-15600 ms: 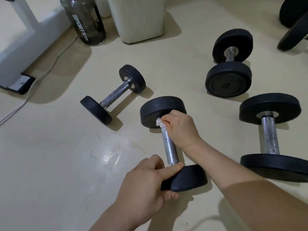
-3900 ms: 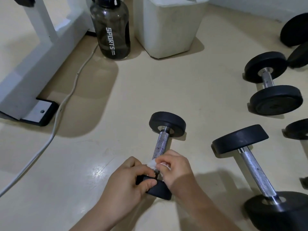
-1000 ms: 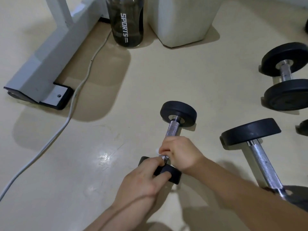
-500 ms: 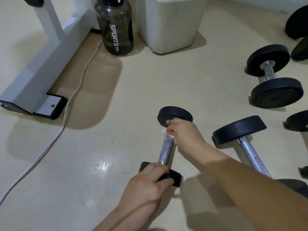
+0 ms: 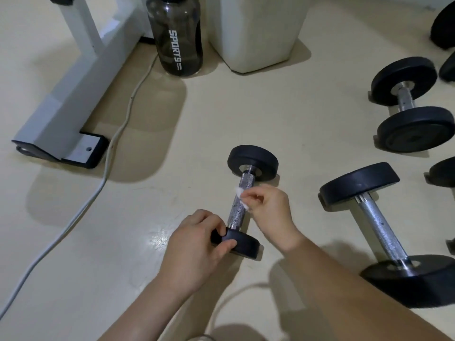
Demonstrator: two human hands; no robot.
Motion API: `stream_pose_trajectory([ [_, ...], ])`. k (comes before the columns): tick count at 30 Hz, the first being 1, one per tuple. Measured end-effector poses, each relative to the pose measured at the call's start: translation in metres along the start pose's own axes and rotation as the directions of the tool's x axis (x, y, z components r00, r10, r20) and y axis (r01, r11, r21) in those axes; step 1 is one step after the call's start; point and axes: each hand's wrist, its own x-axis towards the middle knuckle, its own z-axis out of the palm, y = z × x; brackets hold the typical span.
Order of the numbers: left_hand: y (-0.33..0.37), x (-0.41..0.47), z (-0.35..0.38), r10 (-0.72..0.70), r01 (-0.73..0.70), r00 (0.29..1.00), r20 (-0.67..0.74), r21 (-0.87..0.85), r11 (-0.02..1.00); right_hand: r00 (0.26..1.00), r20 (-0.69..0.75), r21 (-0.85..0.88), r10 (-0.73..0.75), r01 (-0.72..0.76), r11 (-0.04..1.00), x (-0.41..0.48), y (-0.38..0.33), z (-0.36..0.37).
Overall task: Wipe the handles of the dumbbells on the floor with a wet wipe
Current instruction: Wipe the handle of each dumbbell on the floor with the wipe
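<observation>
Dumbbell (image 5: 252, 158) on the floor (image 5: 246, 107)
My left hand (image 5: 197, 244) grips its near black end; my right hand (image 5: 269, 210) pinches the wet wipe (image 5: 242, 196) (a small white wad) against the shiny handle (image 5: 236, 215).

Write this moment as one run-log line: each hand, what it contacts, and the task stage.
left hand: grips near weight | right hand: pinches wet wipe on small dumbbell handle | stage: wiping handle
</observation>
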Motion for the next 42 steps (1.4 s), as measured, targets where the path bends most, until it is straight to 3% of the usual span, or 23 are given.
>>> stream_pose_trajectory([
  [4, -0.009, 0.008, -0.015, -0.101, 0.105, 0.992, 0.073, -0.054, 0.993, 0.974, 0.184, -0.049, -0.131, 0.142, 0.989, -0.017, -0.012, 0.006],
  [9, -0.009, 0.012, -0.026, -0.174, 0.157, 0.98, 0.093, 0.16, 0.975, 0.992, 0.012, -0.151, -0.124, 0.125, 0.981, 0.027, -0.018, 0.012],
  [14, -0.004, 0.008, -0.02, -0.198, 0.149, 0.975, 0.1, 0.365, 0.919, 0.968, 0.071, -0.161, -0.241, 0.25, 0.955, -0.005, -0.017, 0.025],
  [18, -0.005, 0.005, -0.014, -0.173, 0.14, 0.982, 0.07, 0.338, 0.931, 0.989, 0.105, 0.046, -0.109, 0.104, 0.993, -0.007, -0.02, 0.035],
  [21, -0.011, 0.007, -0.012, -0.162, 0.128, 0.984, 0.072, 0.348, 0.929, 0.981, 0.157, 0.028, -0.111, 0.108, 0.994, -0.006, -0.023, 0.041],
  [24, -0.018, 0.008, -0.011, -0.156, 0.116, 0.984, 0.086, 0.358, 0.926, 0.992, 0.016, -0.043, -0.123, 0.123, 0.991, 0.019, -0.027, 0.038],
  [26, -0.02, 0.007, -0.009, -0.147, 0.108, 0.985, 0.09, 0.34, 0.934, 0.991, -0.119, -0.07, -0.056, 0.048, 0.996, 0.039, -0.031, 0.035],
  [28, -0.023, 0.006, -0.005, -0.17, 0.135, 0.981, 0.093, 0.302, 0.944, 0.987, -0.161, -0.08, -0.013, 0.001, 0.997, 0.039, -0.033, 0.039],
  [34, -0.034, 0.009, -0.005, -0.221, 0.212, 0.971, 0.091, 0.097, 0.973, 0.989, 0.093, -0.094, -0.119, 0.127, 0.987, -0.002, -0.031, 0.054],
  [36, -0.037, 0.007, -0.005, -0.216, 0.213, 0.973, 0.082, 0.045, 0.976, 0.994, -0.024, -0.14, -0.109, 0.104, 0.985, 0.024, -0.032, 0.051],
  [38, -0.035, 0.004, -0.003, -0.203, 0.2, 0.979, 0.012, 0.105, 0.974, 0.988, -0.153, -0.1, -0.03, 0.015, 0.995, 0.043, -0.036, 0.047],
  [40, -0.028, 0.006, -0.006, -0.132, 0.15, 0.987, -0.093, 0.218, 0.964, 0.997, -0.077, -0.096, -0.009, 0.001, 0.995, 0.037, -0.038, 0.048],
  [42, -0.025, 0.015, -0.007, -0.036, 0.073, 0.988, -0.149, 0.254, 0.964, 0.989, 0.139, -0.158, -0.042, 0.064, 0.985, 0.013, -0.041, 0.054],
])
